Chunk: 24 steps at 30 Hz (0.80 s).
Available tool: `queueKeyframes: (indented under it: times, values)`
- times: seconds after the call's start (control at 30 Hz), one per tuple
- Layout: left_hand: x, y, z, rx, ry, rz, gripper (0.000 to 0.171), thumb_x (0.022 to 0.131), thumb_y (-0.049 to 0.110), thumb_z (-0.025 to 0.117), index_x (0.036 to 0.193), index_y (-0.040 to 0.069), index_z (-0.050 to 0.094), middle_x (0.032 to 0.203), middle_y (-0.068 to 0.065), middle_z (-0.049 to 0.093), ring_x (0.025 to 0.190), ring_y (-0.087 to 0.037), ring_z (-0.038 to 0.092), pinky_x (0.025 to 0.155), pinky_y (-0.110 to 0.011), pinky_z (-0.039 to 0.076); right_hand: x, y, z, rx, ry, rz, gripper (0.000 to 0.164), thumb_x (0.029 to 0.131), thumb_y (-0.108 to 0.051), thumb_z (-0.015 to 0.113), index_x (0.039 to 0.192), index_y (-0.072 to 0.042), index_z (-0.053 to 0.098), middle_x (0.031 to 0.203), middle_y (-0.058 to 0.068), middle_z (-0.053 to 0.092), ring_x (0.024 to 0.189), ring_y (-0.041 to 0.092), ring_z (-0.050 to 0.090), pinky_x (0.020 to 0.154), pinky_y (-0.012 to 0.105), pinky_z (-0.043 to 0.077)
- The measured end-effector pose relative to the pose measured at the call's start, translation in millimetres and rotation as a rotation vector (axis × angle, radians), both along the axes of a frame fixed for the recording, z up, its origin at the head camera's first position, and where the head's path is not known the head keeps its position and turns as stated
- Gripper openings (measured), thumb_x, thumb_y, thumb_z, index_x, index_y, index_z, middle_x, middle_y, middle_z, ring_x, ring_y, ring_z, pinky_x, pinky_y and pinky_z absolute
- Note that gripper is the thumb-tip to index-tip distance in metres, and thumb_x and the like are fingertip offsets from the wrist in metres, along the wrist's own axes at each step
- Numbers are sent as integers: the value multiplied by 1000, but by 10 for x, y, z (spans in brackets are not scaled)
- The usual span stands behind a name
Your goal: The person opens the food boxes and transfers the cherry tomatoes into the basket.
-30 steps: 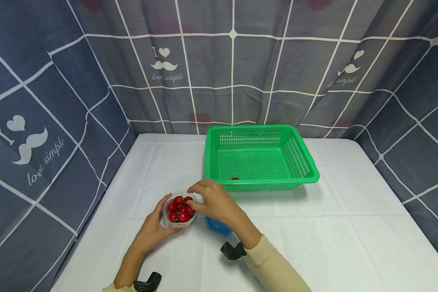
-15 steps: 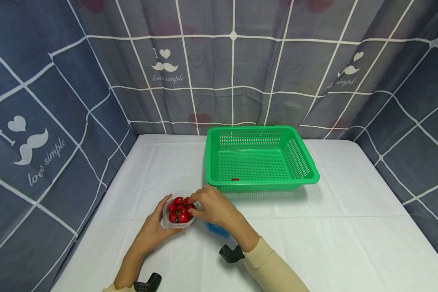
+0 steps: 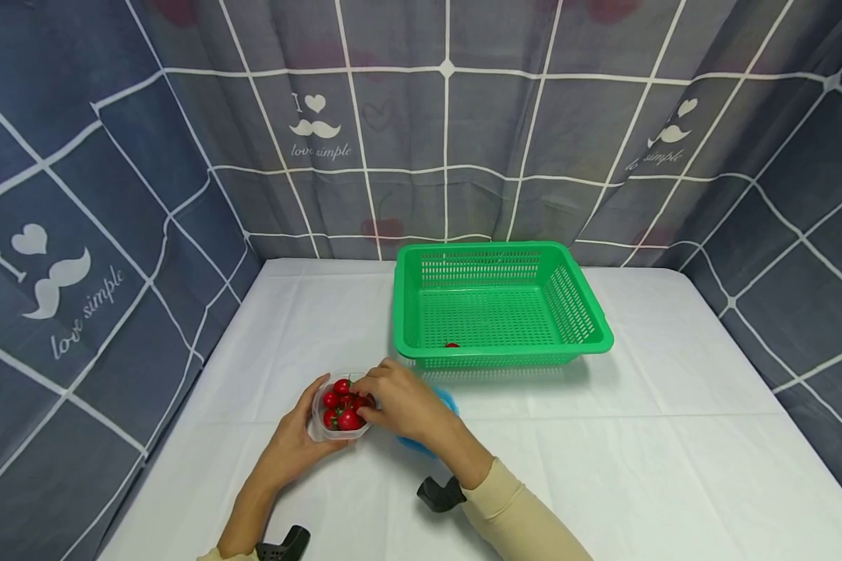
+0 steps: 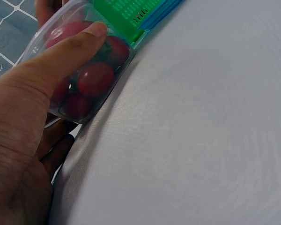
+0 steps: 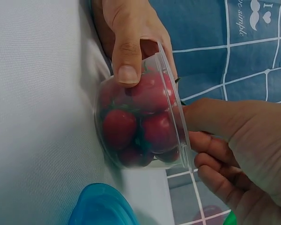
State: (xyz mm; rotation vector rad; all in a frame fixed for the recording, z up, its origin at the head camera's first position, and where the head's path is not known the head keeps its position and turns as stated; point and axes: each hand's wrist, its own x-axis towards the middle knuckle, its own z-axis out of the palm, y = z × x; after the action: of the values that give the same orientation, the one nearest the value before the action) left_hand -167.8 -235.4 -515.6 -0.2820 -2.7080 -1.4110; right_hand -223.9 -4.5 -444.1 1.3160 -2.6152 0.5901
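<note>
A clear plastic tub (image 5: 131, 159) full of red cherry tomatoes (image 3: 348, 421) stands on the white table. My left hand (image 3: 300, 440) holds the tub from its left side, with its thumb (image 4: 77, 49) along the wall in the left wrist view. Coming in from the right, my right hand (image 3: 407, 403) reaches over the rim. Its thumb and forefinger span one tomato at the tub's right side, and their tips are partly hidden among the fruit. The other fingers (image 5: 218, 180) hang curled outside the rim in the right wrist view.
Partly hidden under the right forearm lies a blue lid (image 3: 447, 400). Behind it stands a green plastic basket (image 3: 505, 354) with a red tomato (image 3: 452, 345) showing near its front wall. Grey checked curtains (image 3: 407, 117) enclose the table at the back and sides.
My right hand has shifted slightly left and down, further over the tub, uncovering more of the lid's far edge. The left hand and tub stay in place.
</note>
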Motion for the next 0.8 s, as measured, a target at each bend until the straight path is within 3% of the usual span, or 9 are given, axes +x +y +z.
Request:
queueKeyframes:
  times: [0.27,0.8]
  values:
    - [8,-1,-4,-2,-8,-2,111,73,32,95,162,20,29,158,-21,45,145,-44,43,110,-68,41,19,-6,2,-20,-46,-2,13,90,-22,81,103,-18,82,101,-6,78,96,12,61,84,21,48]
    - [13,5,8,10,10,-14,111,74,27,95,162,16,29,158,-23,44,146,-44,41,112,-65,40,39,-32,12,-54,-16,-5,12,88,-18,82,100,-16,80,94,-7,76,87,6,65,75,14,50]
